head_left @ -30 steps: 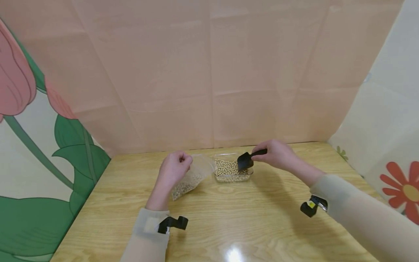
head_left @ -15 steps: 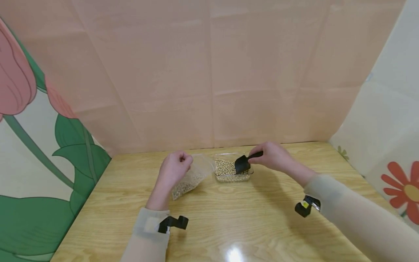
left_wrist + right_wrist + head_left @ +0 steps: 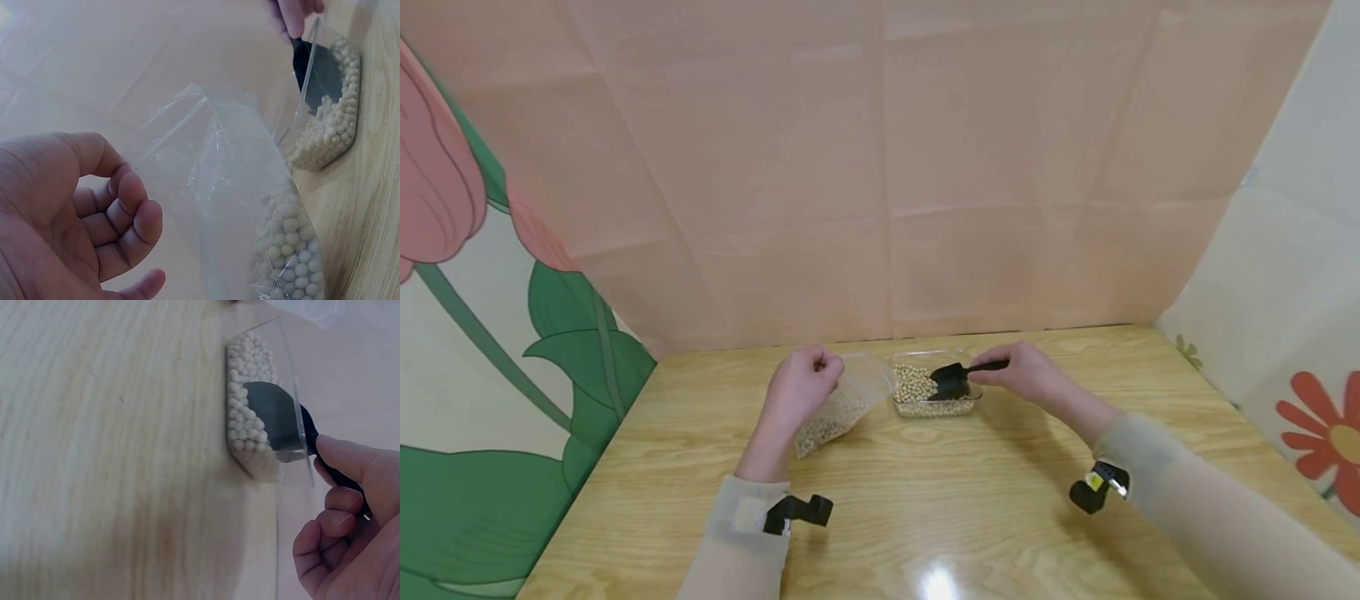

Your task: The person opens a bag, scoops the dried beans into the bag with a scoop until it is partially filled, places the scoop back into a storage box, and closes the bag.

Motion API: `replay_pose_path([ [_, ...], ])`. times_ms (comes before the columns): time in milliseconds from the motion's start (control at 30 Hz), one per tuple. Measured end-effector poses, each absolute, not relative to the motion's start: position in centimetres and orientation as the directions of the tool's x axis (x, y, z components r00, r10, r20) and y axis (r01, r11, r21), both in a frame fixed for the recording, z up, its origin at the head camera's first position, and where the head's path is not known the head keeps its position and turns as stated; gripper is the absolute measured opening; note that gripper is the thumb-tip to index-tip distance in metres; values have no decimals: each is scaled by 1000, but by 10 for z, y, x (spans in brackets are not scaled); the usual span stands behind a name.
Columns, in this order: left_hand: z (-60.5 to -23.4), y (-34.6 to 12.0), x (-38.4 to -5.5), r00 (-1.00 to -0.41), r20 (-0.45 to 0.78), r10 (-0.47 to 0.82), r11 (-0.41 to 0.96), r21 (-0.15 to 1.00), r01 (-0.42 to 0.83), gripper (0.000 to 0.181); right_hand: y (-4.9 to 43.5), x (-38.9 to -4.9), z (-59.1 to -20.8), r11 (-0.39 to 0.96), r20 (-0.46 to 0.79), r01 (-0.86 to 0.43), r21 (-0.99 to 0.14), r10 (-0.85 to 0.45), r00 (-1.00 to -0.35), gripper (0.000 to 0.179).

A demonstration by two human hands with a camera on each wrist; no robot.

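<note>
My left hand [image 3: 803, 382] pinches the top edge of a clear plastic bag [image 3: 200, 150] between thumb and forefinger. Pale round beads [image 3: 290, 250] fill the bag's lower part, which rests on the table. To its right stands a clear rectangular container [image 3: 936, 409] holding more of the same beads [image 3: 244, 387]. My right hand [image 3: 1024, 372] grips the handle of a black scoop [image 3: 951, 381] from the right side. The scoop's blade [image 3: 272, 415] is tilted down into the beads inside the container, its front edge among them.
Both things stand on a light wood-grain table [image 3: 880, 517], near its back edge. A pink sheet [image 3: 880, 167] rises behind it. Flower-printed panels [image 3: 1270, 333] flank the table. A black camera mount [image 3: 797, 512] is strapped to each sleeve.
My right hand has moved slightly left and down, and the scoop has turned flatter and pushed further left into the beads. My left hand and the bag have stayed in place.
</note>
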State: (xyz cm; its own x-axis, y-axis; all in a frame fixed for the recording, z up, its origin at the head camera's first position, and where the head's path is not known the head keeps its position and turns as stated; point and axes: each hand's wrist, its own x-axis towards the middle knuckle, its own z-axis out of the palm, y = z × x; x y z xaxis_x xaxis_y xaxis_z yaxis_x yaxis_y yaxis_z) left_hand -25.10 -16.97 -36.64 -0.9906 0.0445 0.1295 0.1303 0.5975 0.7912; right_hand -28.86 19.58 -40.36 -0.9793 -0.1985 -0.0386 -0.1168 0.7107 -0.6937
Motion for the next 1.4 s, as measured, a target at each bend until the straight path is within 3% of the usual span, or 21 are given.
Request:
replay_pose_path([
  [667, -367, -172, -250, -989, 140, 42, 602, 787, 137, 18, 177, -289, -435, 581, -67, -22, -814, -131, -989, 50],
  [1400, -369, -173, -250, -989, 136, 50, 590, 795, 139, 20, 164, -286, -444, 457, -29, -31, -889, -124, -992, 41],
])
